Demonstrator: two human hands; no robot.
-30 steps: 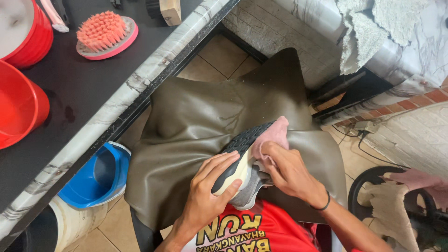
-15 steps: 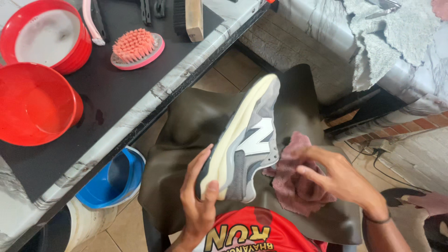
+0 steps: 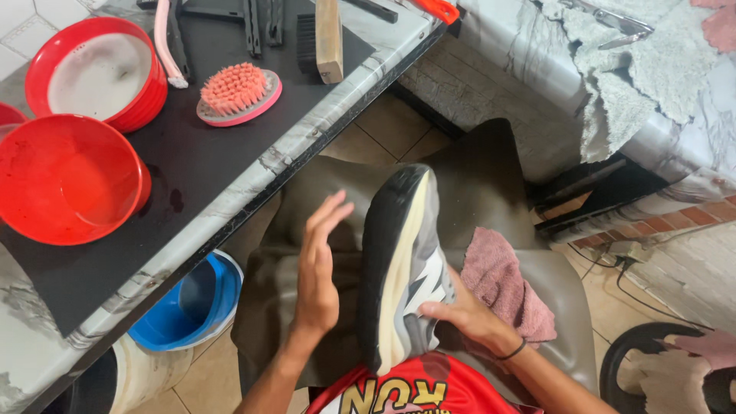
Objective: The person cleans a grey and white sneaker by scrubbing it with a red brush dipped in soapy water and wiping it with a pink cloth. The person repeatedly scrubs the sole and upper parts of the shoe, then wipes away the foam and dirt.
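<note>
Over a tiled floor, a dark apron (image 3: pixel 491 176) covers the person's lap beside the bench (image 3: pixel 253 165). On the apron stands a grey and white sneaker (image 3: pixel 406 268) on its side, dark sole facing left. Left hand (image 3: pixel 318 264) is open flat, fingers spread, just left of the sole. Right hand (image 3: pixel 460 314) grips the sneaker's right side, over a pink cloth (image 3: pixel 506 284).

Grey-and-white sneaker (image 3: pixel 410 268) with black sole, pink cloth (image 3: pixel 502 284), red bowls (image 3: pixel 65 180), blue bucket (image 3: pixel 188 303)
</note>
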